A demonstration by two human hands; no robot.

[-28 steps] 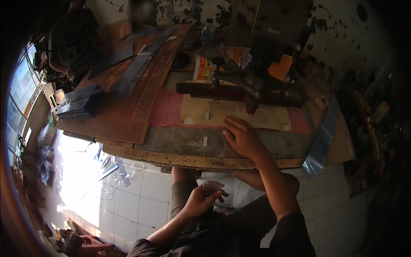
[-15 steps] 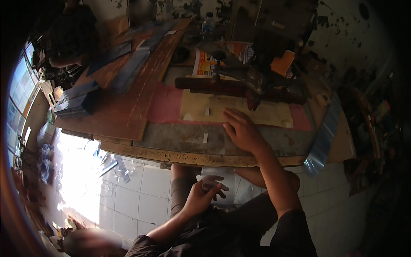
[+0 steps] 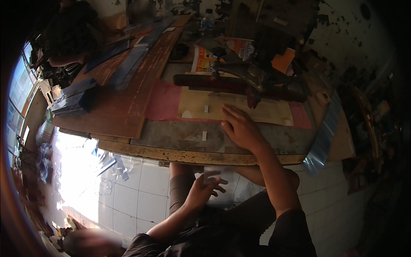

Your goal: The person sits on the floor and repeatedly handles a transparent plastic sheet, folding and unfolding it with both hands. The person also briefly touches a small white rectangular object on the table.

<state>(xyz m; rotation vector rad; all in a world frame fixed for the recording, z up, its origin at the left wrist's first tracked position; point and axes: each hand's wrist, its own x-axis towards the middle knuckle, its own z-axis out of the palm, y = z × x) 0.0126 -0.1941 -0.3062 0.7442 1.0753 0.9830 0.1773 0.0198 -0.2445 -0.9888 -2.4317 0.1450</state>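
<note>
right hand flat on the bench sheet, left hand low at the clear plastic

head view: the right hand [image 3: 242,128] lies palm down on the worn workbench [image 3: 180,143], fingers straight and slightly spread, tips pointing up and to the left onto the tan sheet [image 3: 239,109]. it pinches nothing; it presses flat. the tan sheet lies on a pink sheet [image 3: 165,103], its long axis running left to right across the bench, so the fingers meet its near long edge almost square on. just beyond the fingertips a dark bar tool [image 3: 239,83] lies parallel to that sheet, near but apart from the hand. two small white tabs [image 3: 204,135] sit just to the left of the hand, one on the tan sheet and one on the bare grey bench top.

the left hand [image 3: 205,188] is below the bench edge, above the lap, fingers loosely spread and curled over a clear plastic bag [image 3: 222,188]. whether it grips the bag or only touches it i cannot tell, as the hand is blurred. the right hand is the nearer one to the tan sheet; the left is well apart from it, under the table line.

a long brown wooden board [image 3: 128,81] slants up the left side of the bench, and a bluish plastic strip [image 3: 323,132] hangs off the right edge. white floor tiles [image 3: 128,192] show below.
</note>
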